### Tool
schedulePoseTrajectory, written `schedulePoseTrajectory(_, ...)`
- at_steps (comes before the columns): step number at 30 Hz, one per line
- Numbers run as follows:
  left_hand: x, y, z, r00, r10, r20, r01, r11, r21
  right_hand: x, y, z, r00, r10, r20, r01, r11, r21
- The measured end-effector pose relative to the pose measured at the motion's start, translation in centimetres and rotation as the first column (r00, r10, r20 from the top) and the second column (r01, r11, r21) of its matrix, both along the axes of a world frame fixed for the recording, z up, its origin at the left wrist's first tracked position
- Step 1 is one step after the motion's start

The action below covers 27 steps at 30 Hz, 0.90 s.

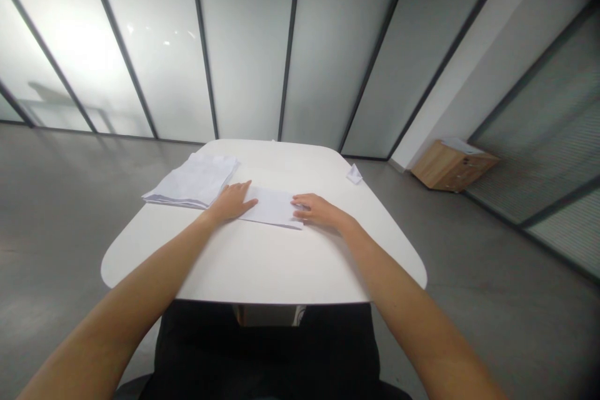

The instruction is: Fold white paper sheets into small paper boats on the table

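Note:
A folded sheet of white paper (270, 206) lies flat on the white table in front of me. My left hand (230, 201) rests on its left end, palm down, thumb stretched over the paper and fingers pointing away from me. At the right end is my right hand (316, 209), its fingers slightly bent and apart, with the tips touching or just over the paper's edge. Neither hand is wrapped around anything. Just beyond my left hand sits a stack of large white paper sheets (194, 178).
The white table (262, 269) has rounded corners. Near its right edge lies a small folded white paper piece (354, 174). A wooden cabinet (445, 165) with papers on top stands on the floor at right. Frosted glass panels (248, 44) line the far side.

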<state>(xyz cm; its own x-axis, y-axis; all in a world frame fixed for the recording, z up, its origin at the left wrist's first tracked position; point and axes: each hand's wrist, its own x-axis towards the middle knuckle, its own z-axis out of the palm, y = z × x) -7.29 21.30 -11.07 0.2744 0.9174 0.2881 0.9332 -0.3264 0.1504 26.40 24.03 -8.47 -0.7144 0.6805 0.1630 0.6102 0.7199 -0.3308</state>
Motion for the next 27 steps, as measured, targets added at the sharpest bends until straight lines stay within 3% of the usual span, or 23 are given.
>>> schedulePoseTrajectory(4,0.5,0.3,0.3,0.991,-0.07,0.114,0.068,0.998,0.015,-1.7,-0.8,0.2,0.991,-0.13,0.031,0.125,0.984,0.125)
schedulePoseTrajectory(9,1.5,0.1,0.6,0.947,-0.153,0.283,0.131,0.987,0.096,-3.7,-2.4,0.8,0.946,-0.298,0.127,0.252,0.923,0.291)
schedulePoseTrajectory(11,1.9,0.0,0.8,0.927,-0.172,0.332,0.148,0.984,0.095,-4.1,-2.6,0.8,0.963,-0.232,0.136,0.179,0.93,0.32)
schedulePoseTrajectory(16,2.5,-0.4,0.9,0.88,-0.214,0.423,0.231,0.973,0.012,-4.6,-2.1,-0.1,0.986,0.079,0.144,-0.116,0.955,0.271)
schedulePoseTrajectory(27,2.6,-1.2,2.4,0.924,-0.371,0.088,0.374,0.927,-0.012,-4.3,-0.6,-1.2,0.986,0.15,0.069,-0.161,0.968,0.194)
